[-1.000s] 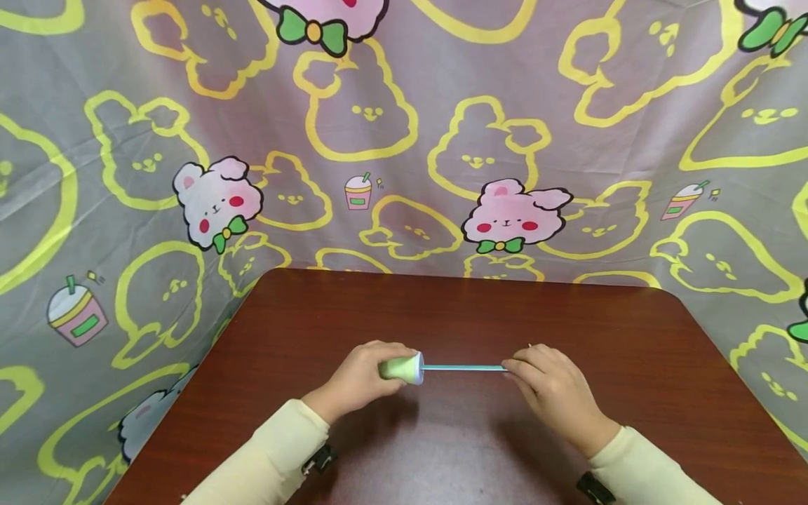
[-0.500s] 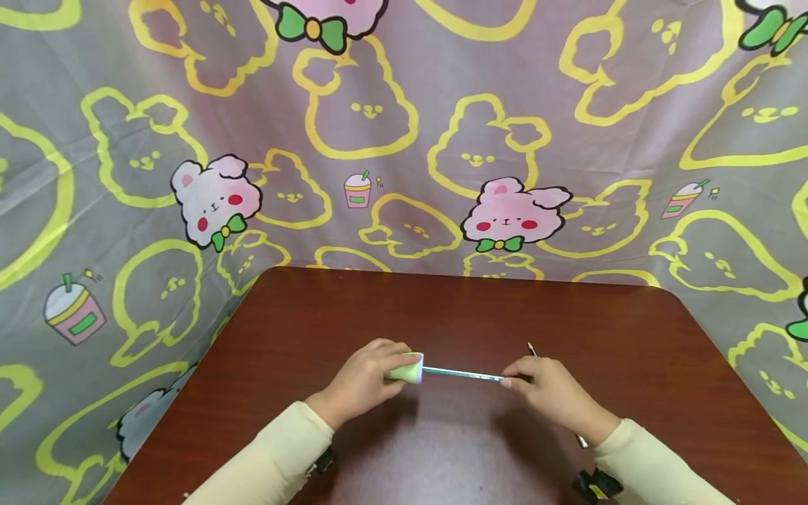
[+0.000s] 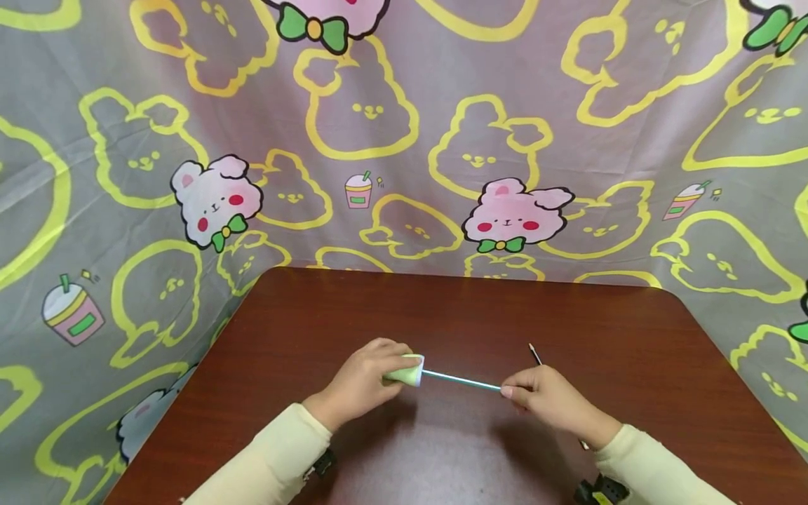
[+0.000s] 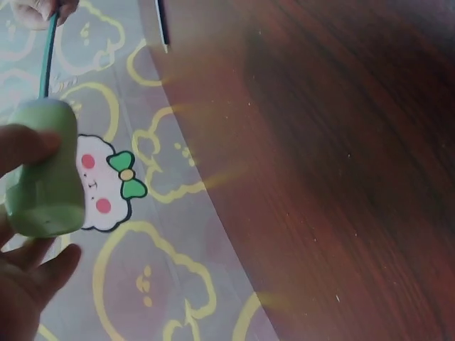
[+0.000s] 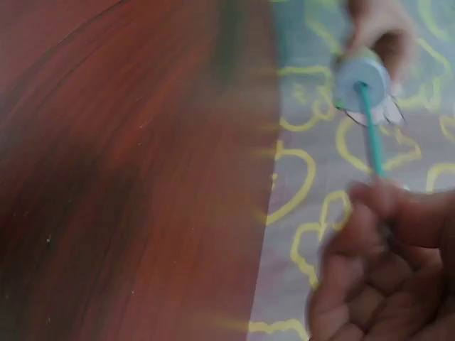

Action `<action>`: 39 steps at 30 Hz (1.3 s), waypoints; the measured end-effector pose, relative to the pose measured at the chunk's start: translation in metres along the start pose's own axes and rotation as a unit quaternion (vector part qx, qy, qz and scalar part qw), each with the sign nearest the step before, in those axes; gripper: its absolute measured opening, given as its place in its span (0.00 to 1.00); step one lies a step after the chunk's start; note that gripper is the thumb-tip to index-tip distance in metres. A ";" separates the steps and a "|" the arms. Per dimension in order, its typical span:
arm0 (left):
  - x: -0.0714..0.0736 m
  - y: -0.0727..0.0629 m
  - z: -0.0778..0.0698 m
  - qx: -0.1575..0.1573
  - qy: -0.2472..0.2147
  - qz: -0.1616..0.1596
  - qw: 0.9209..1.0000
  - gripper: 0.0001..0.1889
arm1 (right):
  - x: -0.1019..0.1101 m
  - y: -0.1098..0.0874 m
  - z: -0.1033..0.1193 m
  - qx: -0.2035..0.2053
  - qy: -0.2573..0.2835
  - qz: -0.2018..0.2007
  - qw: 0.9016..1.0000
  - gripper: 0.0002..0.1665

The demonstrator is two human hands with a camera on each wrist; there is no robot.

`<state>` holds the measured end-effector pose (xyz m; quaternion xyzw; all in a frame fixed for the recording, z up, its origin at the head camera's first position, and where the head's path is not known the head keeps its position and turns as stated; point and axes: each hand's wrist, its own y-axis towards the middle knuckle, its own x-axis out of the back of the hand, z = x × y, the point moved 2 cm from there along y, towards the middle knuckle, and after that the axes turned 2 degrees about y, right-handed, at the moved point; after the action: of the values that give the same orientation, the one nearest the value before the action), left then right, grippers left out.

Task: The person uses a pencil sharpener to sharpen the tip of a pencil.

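Note:
My left hand (image 3: 366, 379) grips a small light-green pencil sharpener (image 3: 407, 372), lying on its side above the table with its pale round face toward the right. A teal pencil (image 3: 463, 381) runs into the hole in that face, as the right wrist view shows on the sharpener face (image 5: 348, 92). Its inserted tip is hidden. Thumb and fingers of my right hand (image 3: 555, 407) pinch the pencil's far end. In the left wrist view, the rounded green back of the sharpener (image 4: 50, 188) shows between thumb and fingers.
A dark pencil (image 3: 536, 355) lies on the brown wooden table (image 3: 442, 308), partly covered by my right hand and forearm. Behind and to the left hangs a grey curtain (image 3: 416, 140) with cartoon prints, close to the table's edges.
My right hand has turned and come slightly nearer, so the teal pencil now slants down to the right. More of the dark pencil shows. The left hand with the sharpener has barely moved.

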<state>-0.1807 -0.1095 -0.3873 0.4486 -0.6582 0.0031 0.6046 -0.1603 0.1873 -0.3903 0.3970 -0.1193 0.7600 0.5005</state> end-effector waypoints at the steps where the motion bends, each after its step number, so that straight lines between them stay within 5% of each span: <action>1: 0.000 0.001 -0.001 -0.014 0.018 -0.011 1.000 0.23 | 0.001 0.000 0.000 -0.041 0.021 0.018 0.999 0.08; 3: 0.000 0.002 -0.001 -0.015 0.027 -0.015 0.999 0.23 | 0.002 0.000 -0.001 -0.053 0.019 0.017 0.998 0.06; 6: -0.001 0.002 0.003 0.025 -0.006 0.004 1.000 0.22 | 0.002 0.000 0.000 0.052 -0.098 -0.066 0.992 0.10; 8: 0.000 0.002 0.005 0.068 -0.050 0.022 0.996 0.22 | 0.001 0.000 0.002 0.146 -0.174 -0.139 0.964 0.14; 10: 0.000 0.002 0.005 0.108 -0.093 0.034 0.989 0.21 | -0.001 0.000 0.004 0.232 -0.231 -0.206 0.922 0.20; 12: 0.002 0.002 0.004 0.128 -0.116 0.038 0.984 0.21 | -0.003 0.000 0.006 0.273 -0.244 -0.230 0.902 0.25; 14: 0.002 0.002 0.003 0.111 -0.104 0.031 0.988 0.22 | -0.003 0.000 0.007 0.260 -0.221 -0.218 0.914 0.20; 16: 0.002 0.002 0.000 0.065 -0.061 0.016 0.996 0.22 | -0.001 0.001 0.007 0.175 -0.134 -0.140 0.965 0.14; 18: 0.002 0.002 -0.001 0.017 -0.015 -0.007 1.000 0.22 | 0.001 0.003 0.006 0.057 -0.031 -0.071 0.995 0.09; 20: 0.002 0.002 -0.002 -0.010 0.015 -0.023 1.000 0.23 | 0.003 0.003 0.004 -0.042 0.022 -0.039 0.998 0.06; 21: 0.002 0.002 -0.002 -0.012 0.018 -0.023 0.999 0.23 | 0.004 0.004 0.004 -0.061 0.028 -0.034 0.997 0.07; 23: 0.002 0.002 0.000 0.005 0.002 -0.014 1.000 0.23 | 0.004 0.004 0.005 -0.013 -0.031 -0.059 0.998 0.08; 25: 0.002 0.002 0.002 0.042 -0.033 0.006 0.999 0.23 | 0.003 0.004 0.005 0.084 -0.124 -0.113 0.982 0.13; 28: 0.001 0.002 0.004 0.111 -0.100 0.039 0.988 0.22 | 0.001 0.002 0.005 0.223 -0.234 -0.205 0.924 0.22; 30: 0.001 0.003 0.005 0.135 -0.122 0.051 0.982 0.22 | -0.001 0.002 0.004 0.270 -0.259 -0.237 0.896 0.28; 31: 0.001 0.002 0.005 0.136 -0.123 0.053 0.982 0.22 | -0.002 0.001 0.004 0.279 -0.257 -0.239 0.894 0.27; 33: -0.001 0.001 0.004 0.119 -0.109 0.049 0.986 0.22 | -0.003 0.001 0.003 0.269 -0.238 -0.219 0.907 0.23; 36: -0.002 0.000 0.002 0.058 -0.052 0.024 0.997 0.22 | -0.002 0.001 0.000 0.159 -0.107 -0.094 0.977 0.14; 37: -0.003 0.000 0.001 0.038 -0.035 0.016 0.999 0.22 | -0.001 0.001 -0.001 0.103 -0.048 -0.047 0.992 0.11; 39: -0.003 -0.001 0.000 0.008 -0.005 0.005 1.000 0.22 | 0.000 0.001 -0.003 -0.007 0.045 0.015 0.999 0.08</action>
<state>-0.1805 -0.1077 -0.3902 0.4502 -0.6633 0.0090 0.5977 -0.1629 0.1886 -0.3924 0.3575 -0.1080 0.7833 0.4970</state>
